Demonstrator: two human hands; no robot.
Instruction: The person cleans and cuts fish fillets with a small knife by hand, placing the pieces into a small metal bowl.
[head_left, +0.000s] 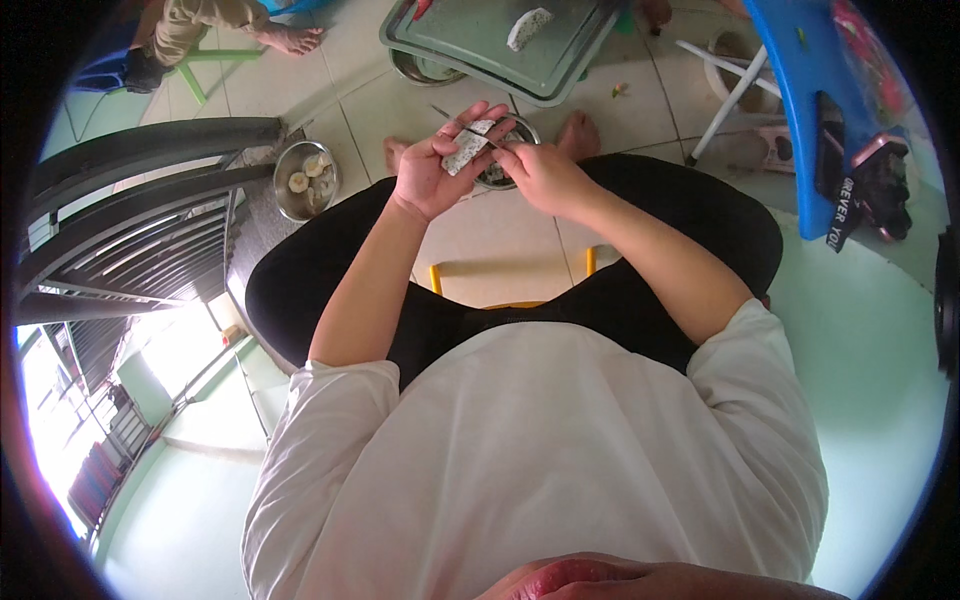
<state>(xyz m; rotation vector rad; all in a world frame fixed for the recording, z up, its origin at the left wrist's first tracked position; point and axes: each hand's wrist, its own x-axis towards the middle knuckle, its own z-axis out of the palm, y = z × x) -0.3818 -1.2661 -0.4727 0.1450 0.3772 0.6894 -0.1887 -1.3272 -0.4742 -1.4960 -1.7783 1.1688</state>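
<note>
A piece of white dragon fruit flesh with black seeds lies on the palm of my left hand, its thumb against the piece. My right hand grips a small knife, whose thin blade crosses the fruit and points to the upper left. Below both hands stands a round metal bowl with cut seeded pieces in it, partly hidden by my fingers. Another piece of dragon fruit lies on the large metal tray ahead.
A metal bowl with pale fruit pieces stands at the left by a dark metal railing. Another bowl sits partly under the tray. At the right, a blue table holds phones. Another person's foot is at the upper left.
</note>
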